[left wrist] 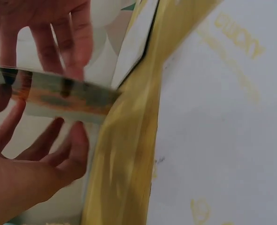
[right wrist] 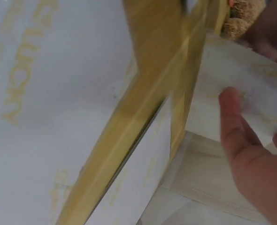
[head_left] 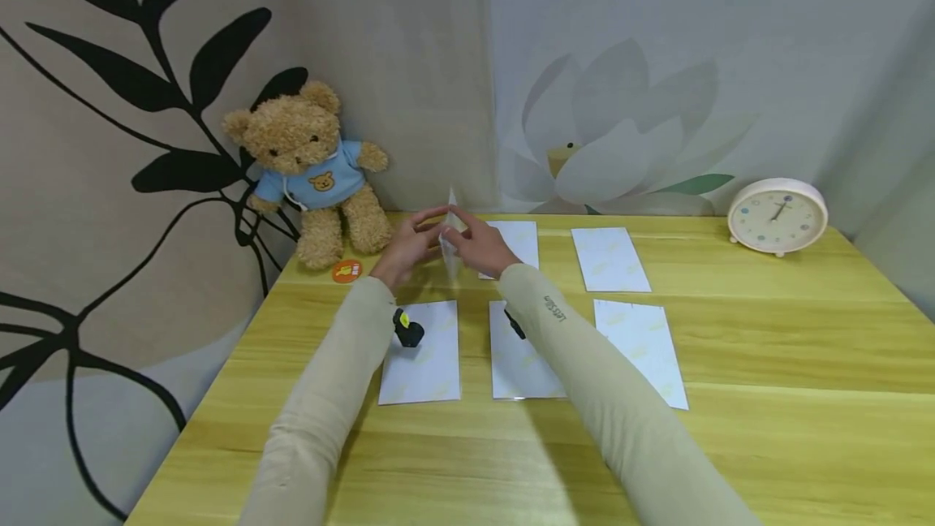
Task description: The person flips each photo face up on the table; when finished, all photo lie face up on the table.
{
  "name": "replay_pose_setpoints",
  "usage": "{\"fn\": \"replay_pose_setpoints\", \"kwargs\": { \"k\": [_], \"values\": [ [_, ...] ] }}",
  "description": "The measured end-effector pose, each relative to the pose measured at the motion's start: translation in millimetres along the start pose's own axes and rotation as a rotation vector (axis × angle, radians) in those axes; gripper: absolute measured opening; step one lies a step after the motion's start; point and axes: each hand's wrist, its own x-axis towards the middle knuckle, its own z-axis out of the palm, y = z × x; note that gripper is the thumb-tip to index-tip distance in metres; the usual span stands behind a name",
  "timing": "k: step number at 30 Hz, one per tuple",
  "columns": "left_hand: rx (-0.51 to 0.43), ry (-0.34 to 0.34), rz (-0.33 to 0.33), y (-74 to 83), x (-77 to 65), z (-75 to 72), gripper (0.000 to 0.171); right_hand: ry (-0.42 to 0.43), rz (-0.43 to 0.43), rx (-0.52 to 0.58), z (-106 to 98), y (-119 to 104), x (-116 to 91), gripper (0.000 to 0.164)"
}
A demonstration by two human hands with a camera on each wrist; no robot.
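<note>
My left hand (head_left: 411, 250) and right hand (head_left: 484, 243) meet near the table's back edge, with one upright photo print (head_left: 450, 254) between them. In the left wrist view its face (left wrist: 49, 96) shows blurred orange and green, seen nearly edge-on. The right wrist view shows its white back (right wrist: 218, 70) with faint yellow lettering. The left fingertips hold it from the left, their exact grip partly hidden. Along the back, the right fingers (right wrist: 234, 124) lie fairly straight; the right thumb sits at the sheet in the head view.
White sheets lie face down in the front row (head_left: 431, 372), middle (head_left: 519, 368) and right (head_left: 639, 339). Two more, a back middle sheet (head_left: 517, 238) and a back right sheet (head_left: 609, 258), lie behind. A teddy bear (head_left: 314, 177), orange disc (head_left: 346, 270) and clock (head_left: 777, 217) are on the table.
</note>
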Motion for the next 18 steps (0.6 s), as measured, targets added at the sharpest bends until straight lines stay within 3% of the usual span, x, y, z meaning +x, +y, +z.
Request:
{"fn": "replay_pose_setpoints", "kwargs": {
  "k": [10, 14, 18],
  "values": [
    [-0.052, -0.039, -0.059, 3.3, -0.7, 0.8, 0.038, -0.016, -0.003, 0.437, -7.5, 0.3, 3.7, 0.057],
    [0.008, -0.001, -0.059, 4.3, -1.9, -0.2, 0.045, 0.023, -0.009, 0.533, -11.4, 3.0, 3.4, 0.057],
    [0.059, 0.069, -0.036, 3.5, -1.6, -1.9, 0.049, 0.157, -0.054, 0.51, -17.2, 9.3, 2.1, 0.055]
  ]
}}
